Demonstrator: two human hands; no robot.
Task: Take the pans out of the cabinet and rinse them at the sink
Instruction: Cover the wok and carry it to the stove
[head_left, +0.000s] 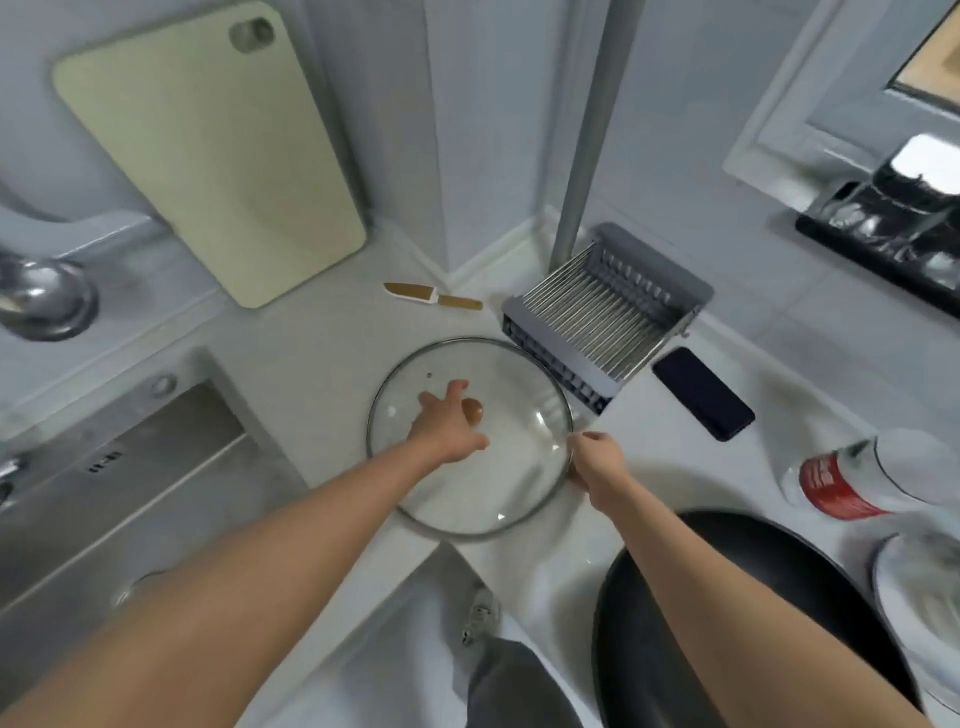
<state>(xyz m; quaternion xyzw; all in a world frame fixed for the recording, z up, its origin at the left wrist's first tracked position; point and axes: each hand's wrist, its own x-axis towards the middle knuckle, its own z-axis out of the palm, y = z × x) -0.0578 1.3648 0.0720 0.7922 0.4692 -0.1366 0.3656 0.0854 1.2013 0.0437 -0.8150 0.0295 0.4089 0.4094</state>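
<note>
A round glass lid (509, 467) with a metal rim and a brown knob (474, 410) lies on the white counter corner. My left hand (447, 426) is over the lid's middle, fingers spread around the knob. My right hand (597, 462) pinches the lid's right rim. A large black pan (769, 587) sits on the counter at the lower right, partly hidden by my right forearm. The steel sink (130, 483) is at the left, with its tap barely showing at the left edge.
A grey dish rack (608, 322) stands behind the lid, a dark phone (702, 393) to its right. A knife (434, 297) and pale cutting board (208, 150) are at the back. A plastic bottle (852, 483) and a white dish (919, 587) lie at the right.
</note>
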